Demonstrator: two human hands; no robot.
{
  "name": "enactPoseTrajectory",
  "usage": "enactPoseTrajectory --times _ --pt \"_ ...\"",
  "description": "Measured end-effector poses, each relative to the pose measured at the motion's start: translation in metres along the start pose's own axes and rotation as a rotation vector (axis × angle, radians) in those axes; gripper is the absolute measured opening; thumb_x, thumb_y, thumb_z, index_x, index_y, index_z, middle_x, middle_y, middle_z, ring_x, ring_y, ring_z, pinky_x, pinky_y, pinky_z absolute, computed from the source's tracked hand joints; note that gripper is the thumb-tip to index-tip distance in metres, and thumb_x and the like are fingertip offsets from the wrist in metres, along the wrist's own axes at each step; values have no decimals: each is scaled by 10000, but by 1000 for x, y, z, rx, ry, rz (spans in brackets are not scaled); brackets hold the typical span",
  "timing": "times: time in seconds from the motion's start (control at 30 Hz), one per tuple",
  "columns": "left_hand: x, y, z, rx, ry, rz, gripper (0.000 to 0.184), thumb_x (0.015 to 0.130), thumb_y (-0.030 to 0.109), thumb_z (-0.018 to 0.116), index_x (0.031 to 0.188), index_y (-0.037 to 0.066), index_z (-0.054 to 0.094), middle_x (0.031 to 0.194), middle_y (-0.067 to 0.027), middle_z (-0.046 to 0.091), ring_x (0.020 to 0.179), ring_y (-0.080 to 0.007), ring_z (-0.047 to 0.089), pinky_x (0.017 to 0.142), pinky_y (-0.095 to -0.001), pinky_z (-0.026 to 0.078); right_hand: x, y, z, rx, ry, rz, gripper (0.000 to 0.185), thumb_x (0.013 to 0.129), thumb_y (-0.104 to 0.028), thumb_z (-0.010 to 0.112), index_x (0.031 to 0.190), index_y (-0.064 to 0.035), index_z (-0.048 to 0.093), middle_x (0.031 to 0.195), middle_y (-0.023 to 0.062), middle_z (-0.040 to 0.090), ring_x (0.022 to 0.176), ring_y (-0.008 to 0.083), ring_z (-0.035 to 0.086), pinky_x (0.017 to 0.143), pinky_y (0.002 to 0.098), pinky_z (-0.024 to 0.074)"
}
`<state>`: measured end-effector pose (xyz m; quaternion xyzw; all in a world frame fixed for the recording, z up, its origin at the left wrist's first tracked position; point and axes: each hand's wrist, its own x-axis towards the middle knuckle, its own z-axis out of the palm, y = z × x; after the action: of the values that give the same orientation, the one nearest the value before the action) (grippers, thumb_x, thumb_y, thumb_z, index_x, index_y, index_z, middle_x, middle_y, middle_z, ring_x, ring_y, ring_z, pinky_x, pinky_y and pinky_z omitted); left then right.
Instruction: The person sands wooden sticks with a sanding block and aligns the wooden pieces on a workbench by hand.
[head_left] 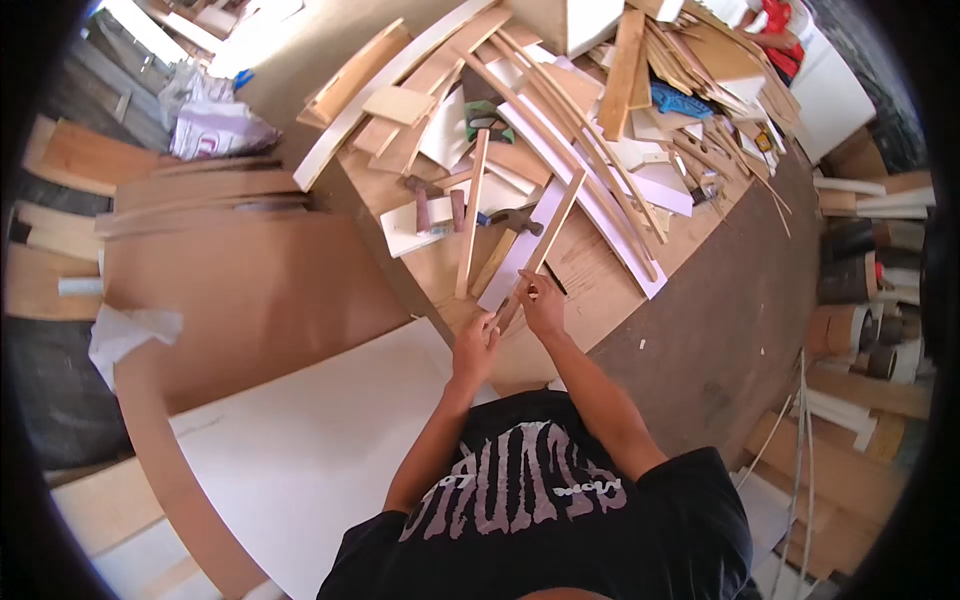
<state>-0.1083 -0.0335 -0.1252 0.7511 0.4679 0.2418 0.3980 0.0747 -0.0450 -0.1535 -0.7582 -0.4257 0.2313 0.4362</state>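
Note:
My left hand (476, 347) is closed at the near end of a narrow wooden strip (561, 219), which slants away from me over the workbench (590, 318). Farther along the same strip, my right hand (543, 306) has its fingers curled in; a small pale tip shows between them, but I cannot make out what it is. A thin dark stick (556, 281) shows just beyond that hand. Beside the strip lies a pale lilac board (520, 255). A claw hammer (515, 220) rests across the board, and a short wood block (494, 262) lies left of it.
Long strips (590, 150) and offcuts crowd the bench's far side. A second wooden strip (473, 215) lies left of the hammer. A large white panel (310, 440) and brown sheets (260, 280) are at my left. A person in red (780, 40) is at the far right.

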Motion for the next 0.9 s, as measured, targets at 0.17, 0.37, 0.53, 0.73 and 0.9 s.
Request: enactPoseTrajectory --times 0.17,0.37,0.53,0.73,0.9 --pt "26 30 -6 -180 -29 114 311 937 135 629 1227 22 624 1093 -172 692 1014 -309 679 880 -397 530 -22 -61 -69 127 18 -23 378 843 -16 719 1208 -78 641 1095 139 677 912 250 695 744 366 574" --pt "73 109 -17 -506 -144 147 391 988 175 612 1334 1 557 1213 -167 660 1065 -232 664 902 -364 536 -40 -87 -125 262 102 28 375 884 -40 684 1226 -96 541 1020 167 718 875 280 708 670 343 543" --pt "114 154 -28 -794 -144 77 351 1017 140 587 1314 -39 537 1172 -106 650 1085 -152 629 894 -307 533 -52 -87 -143 137 -4 43 507 828 -39 746 1314 -74 604 1013 113 738 857 205 700 679 317 529" --pt "136 147 -45 -734 -170 11 312 1003 120 601 1264 -45 557 1094 -95 665 953 -132 660 847 -288 565 -56 -73 -125 19 134 28 360 795 -19 756 1146 -81 701 978 117 726 833 236 705 621 322 554" --pt "171 128 -37 -779 -302 63 304 966 33 622 1244 -77 568 1085 -150 678 1009 -227 680 878 -386 616 -38 -76 -102 -36 257 142 347 783 5 746 1116 -81 702 943 111 719 795 234 695 637 322 560"
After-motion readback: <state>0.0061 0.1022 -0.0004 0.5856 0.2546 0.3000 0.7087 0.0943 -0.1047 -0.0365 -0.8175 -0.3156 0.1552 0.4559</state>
